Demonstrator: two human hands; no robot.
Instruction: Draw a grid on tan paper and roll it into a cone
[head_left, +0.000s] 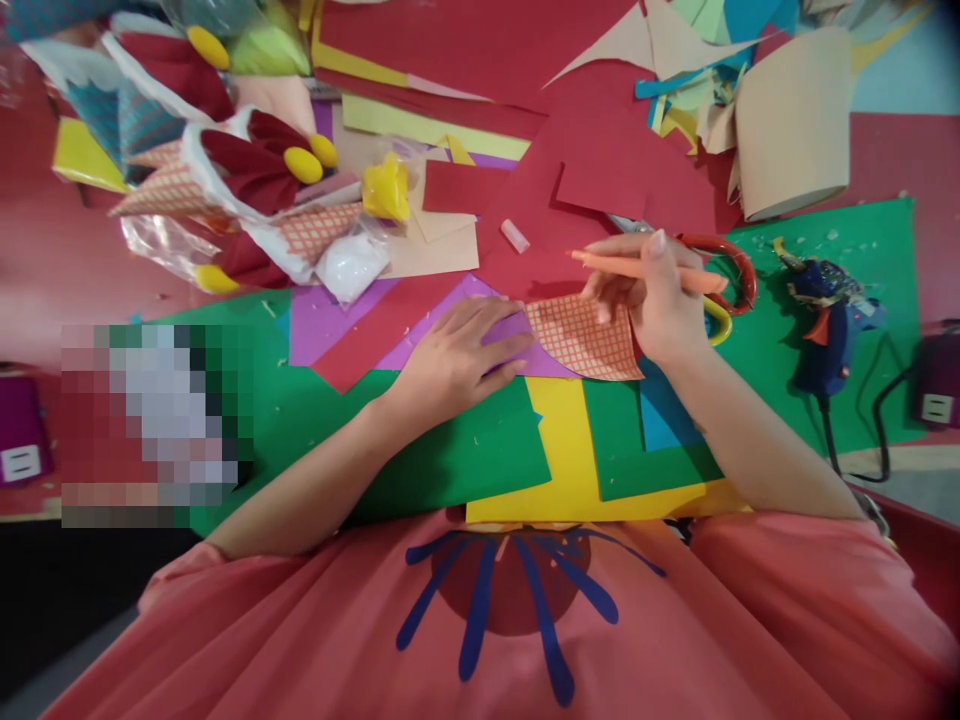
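Observation:
My left hand (469, 350) lies flat, fingers spread, on a purple paper sheet (319, 325). Its fingertips meet the pointed left end of an orange-and-white checked paper piece (589, 340) with a curved lower edge. Over the right end of that piece, my right hand (660, 300) is closed around a slim orange pen (622, 264), which points left. Scissors with a red handle (742, 270) and a yellow one (721, 322) lie partly hidden behind this hand. A small pale pink block (514, 236) rests on red paper above the checked piece.
Finished-looking paper cones (247, 170) with white fluffy trim and yellow ovals crowd the upper left. A blue glue gun (829, 320) with a black cord stands on green card (885, 260) at right. Beige card (795, 125) curls upright behind. Yellow paper (562, 440) lies near me.

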